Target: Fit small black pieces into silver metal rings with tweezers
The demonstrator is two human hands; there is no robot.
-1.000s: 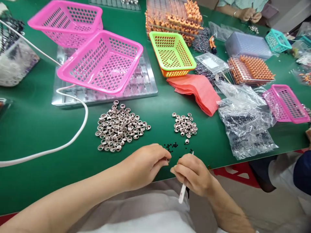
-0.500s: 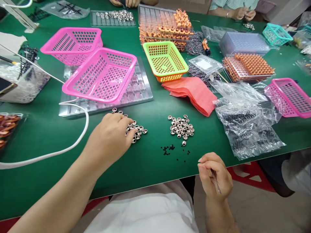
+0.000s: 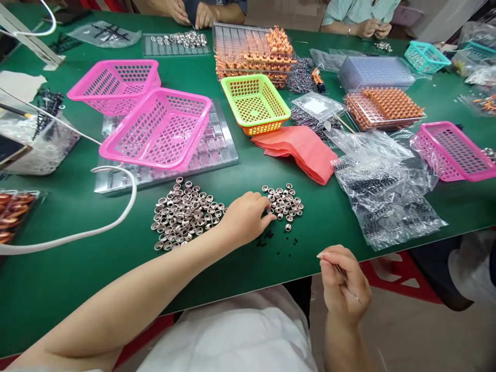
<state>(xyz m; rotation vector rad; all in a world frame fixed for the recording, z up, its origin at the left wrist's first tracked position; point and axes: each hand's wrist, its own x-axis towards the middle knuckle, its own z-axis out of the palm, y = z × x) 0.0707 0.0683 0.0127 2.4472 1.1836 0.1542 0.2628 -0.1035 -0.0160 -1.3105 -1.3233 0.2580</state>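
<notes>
My left hand is at the left edge of a small pile of metal rings, thumb and forefinger curled around a spot there. A ring shows close to the fingertips; its grip is partly hidden. Under and behind my left forearm spreads a larger pile of similar rings. Tiny black pieces lie scattered below the small pile. By the table's front edge, my right hand is closed, fingertips pinched together. Across its palm rests a slim metal tool that looks like tweezers. Anything between the pinched tips is too small to make out.
Pink baskets sit on a clear plastic tray at left. A green basket, red cloth and plastic bags lie beyond and right. A white cable curves at left. Co-workers' hands are across the table.
My left hand has moved right, from the larger ring pile to the small one, uncovering the larger pile. My right hand stays nearly in place. The view has shifted slightly.
</notes>
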